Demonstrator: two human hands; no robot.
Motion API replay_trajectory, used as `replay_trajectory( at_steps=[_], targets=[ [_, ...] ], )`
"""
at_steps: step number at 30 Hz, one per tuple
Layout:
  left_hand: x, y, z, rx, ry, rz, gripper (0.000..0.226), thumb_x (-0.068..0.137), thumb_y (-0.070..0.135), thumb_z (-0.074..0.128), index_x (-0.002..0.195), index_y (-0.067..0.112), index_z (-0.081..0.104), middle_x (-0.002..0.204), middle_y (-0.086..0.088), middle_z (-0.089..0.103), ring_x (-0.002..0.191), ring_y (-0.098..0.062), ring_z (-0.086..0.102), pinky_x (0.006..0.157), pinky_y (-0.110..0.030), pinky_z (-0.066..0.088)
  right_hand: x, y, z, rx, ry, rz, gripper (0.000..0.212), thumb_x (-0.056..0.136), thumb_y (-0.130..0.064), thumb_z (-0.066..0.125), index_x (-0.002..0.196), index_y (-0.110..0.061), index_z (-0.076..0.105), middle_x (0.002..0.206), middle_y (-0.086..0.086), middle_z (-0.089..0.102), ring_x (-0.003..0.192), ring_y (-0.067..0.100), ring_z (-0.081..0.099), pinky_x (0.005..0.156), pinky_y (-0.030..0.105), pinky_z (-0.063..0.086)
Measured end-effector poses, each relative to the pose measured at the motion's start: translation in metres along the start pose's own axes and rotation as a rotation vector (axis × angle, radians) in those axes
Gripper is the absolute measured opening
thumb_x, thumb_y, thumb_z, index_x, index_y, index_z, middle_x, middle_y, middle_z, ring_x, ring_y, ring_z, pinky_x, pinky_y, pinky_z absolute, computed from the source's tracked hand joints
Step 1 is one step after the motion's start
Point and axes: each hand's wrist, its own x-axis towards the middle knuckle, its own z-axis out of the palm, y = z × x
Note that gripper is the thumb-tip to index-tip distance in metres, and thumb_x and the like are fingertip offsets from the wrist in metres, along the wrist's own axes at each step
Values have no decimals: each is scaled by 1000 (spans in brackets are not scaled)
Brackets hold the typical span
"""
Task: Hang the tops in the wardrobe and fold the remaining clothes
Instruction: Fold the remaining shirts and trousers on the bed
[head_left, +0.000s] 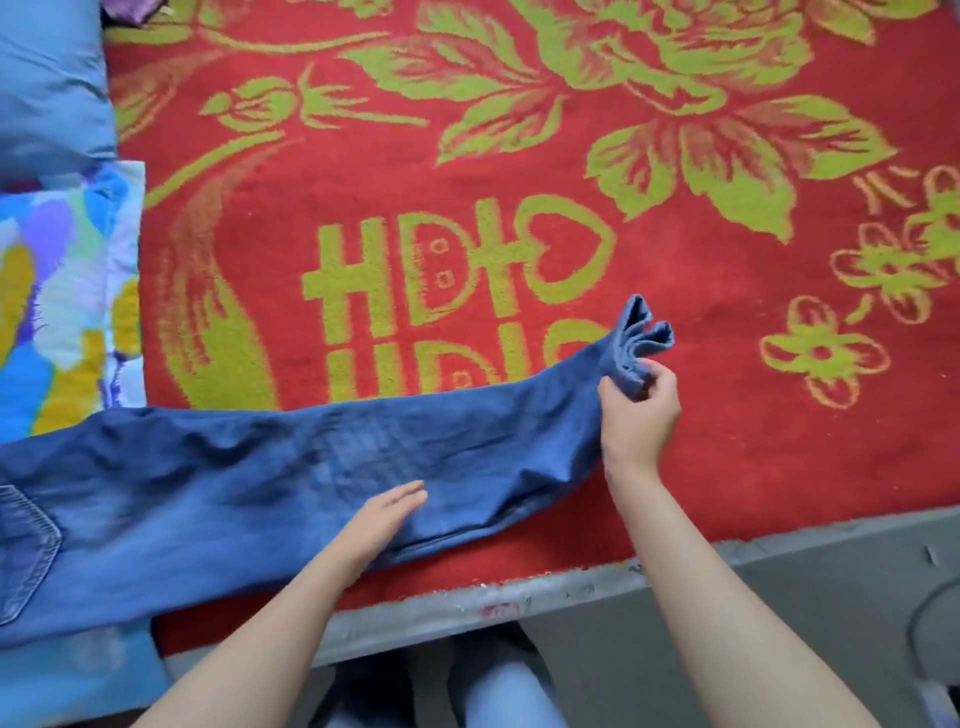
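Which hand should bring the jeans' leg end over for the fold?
Right hand: it pinches the bunched hem of the jeans. The left hand lies flat on the mid-leg, likely better for holding the fold line.

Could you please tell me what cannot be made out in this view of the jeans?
Head view, jeans: waistband cut off by the left edge.
Head view, purple cloth: cut off by the top edge; kind unclear.
Head view, red blanket's lettering: lower row covered by the jeans.
Head view, right hand: bunched folds hide whether it pinches one hem or both.
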Motion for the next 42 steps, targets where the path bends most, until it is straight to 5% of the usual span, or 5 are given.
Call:
replay_trajectory(
  at_steps=[9,21,27,34,42],
  targets=[
    [-13,5,-62,-675,147,-84,32,88,39,58,112,19,52,90,-8,65,64,-16,68,61,-30,53,-165,29,43,-838,-1436,-533,71,88,-39,58,147,-18,25,150,4,30,141,18,19,114,44,13],
    [-38,35,-54,-613,438,289,30,88,-13,46,97,16,50,70,-4,63,50,-3,57,52,-19,47,-107,82,4,-734,-769,-763,90,75,-70,45,143,-19,18,144,19,34,133,28,28,104,37,32],
    [-58,101,-7,-739,-169,405,16,96,14,47,107,24,51,89,0,65,80,-9,63,75,-26,51,-114,57,23,-158,-316,-173,53,83,-22,66,128,1,50,123,17,59,100,-1,56,83,11,41],
    [9,2,63,929,-119,338,59,100,22,31,151,18,1,158,-2,-11,145,-21,-7,117,-41,7,-15,90,-24,318,-22,840,11,93,-10,56,102,-15,56,89,5,70,58,16,67,47,32,56],
    [14,-24,135,1321,-114,491,74,94,17,38,149,14,-12,156,0,-21,142,-23,-22,111,-56,-8,6,107,-34,521,-12,1045,24,94,-16,52,117,-16,58,126,9,59,117,27,55,85,46,46]
  ],
)
